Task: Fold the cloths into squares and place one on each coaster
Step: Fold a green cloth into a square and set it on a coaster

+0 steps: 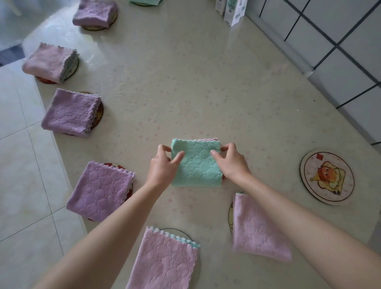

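Grip check, left to right: left hand (162,169) pinches the upper left corner of the mint-green folded quilted microfibre cloth (195,165), thumb on top, fingers curled at the edge. Right hand (232,163) pinches the upper right corner the same way. Both are closed on the cloth, which lies flat on the cream floral-print desk (185,82), roughly centre, folded to a near square with a scalloped far edge; a pink layer shows along that edge.

Left side of desk: four folded cloths, each on a round coaster. Far lilac folded cloth (94,13), then pale pink folded cloth with a grey underside (49,63), then lilac quilted folded cloth (71,112), then nearer lilac quilted folded cloth (99,190) just left of the left forearm.

Near edge, between the forearms: pink folded cloth with mint scalloped trim (165,262), on a round coaster whose rim shows at its far side. Right of that, under the right forearm: pink folded cloth (255,227), overhanging a coaster partly visible at its left.

Right: bare round coaster with a cartoon toast picture (326,177), nothing on it, well apart from the mint-green cloth.

Far edge: another mint cloth (144,1), cut off by the frame. White cartons (232,10) stand top right beside the white tiled wall (329,41).
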The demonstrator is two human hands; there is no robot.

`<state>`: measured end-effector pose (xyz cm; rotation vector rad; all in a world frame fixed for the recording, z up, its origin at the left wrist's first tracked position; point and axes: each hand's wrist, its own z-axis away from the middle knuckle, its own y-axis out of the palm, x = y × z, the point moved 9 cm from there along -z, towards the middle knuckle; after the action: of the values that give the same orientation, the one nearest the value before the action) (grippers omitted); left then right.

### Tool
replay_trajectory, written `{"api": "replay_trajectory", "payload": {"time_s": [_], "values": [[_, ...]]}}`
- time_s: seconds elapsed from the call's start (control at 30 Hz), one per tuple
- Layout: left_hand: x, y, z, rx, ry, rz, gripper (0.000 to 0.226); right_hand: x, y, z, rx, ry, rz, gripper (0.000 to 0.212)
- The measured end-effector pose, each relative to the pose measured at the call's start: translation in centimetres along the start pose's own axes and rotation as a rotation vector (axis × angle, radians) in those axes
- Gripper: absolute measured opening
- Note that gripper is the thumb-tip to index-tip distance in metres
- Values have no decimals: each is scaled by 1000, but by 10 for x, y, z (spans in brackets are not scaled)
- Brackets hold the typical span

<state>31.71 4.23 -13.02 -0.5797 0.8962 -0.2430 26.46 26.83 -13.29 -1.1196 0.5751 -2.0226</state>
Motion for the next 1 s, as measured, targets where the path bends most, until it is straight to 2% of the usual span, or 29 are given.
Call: {"api": "replay_trajectory", "payload": {"time_s": [0.1, 0.17, 0.3, 0.43, 0.57, 0.7, 0.77, 0.9, 1.0], "values": [[2, 0, 20, 2, 98, -62, 48, -2, 9, 24, 68, -36, 31, 68], [8, 0, 26, -9, 107, -108, 51, -4, 15, 35, 79, -65, 92, 75], [17, -3, 32, -99, 82, -234, 56, -8, 15, 42, 26, -46, 126, 68], [18, 3, 37, -145, 53, -259, 49, -5, 21, 49, 3, -45, 117, 61], [23, 7, 35, -138, -67, -138, 40, -12, 28, 46, 43, 84, 46, 62], [36, 13, 32, -48, -251, 125, 57, -24, 20, 41, 66, 217, -217, 68], [39, 20, 30, 30, -320, 244, 59, -33, 17, 39, 85, 275, -351, 69], [33, 36, 34, 160, -441, 463, 33, -42, 17, 40, 205, 334, -519, 51], [5, 43, 42, 246, -375, 545, 22, -54, 5, 43, 236, 366, -600, 36]]}}
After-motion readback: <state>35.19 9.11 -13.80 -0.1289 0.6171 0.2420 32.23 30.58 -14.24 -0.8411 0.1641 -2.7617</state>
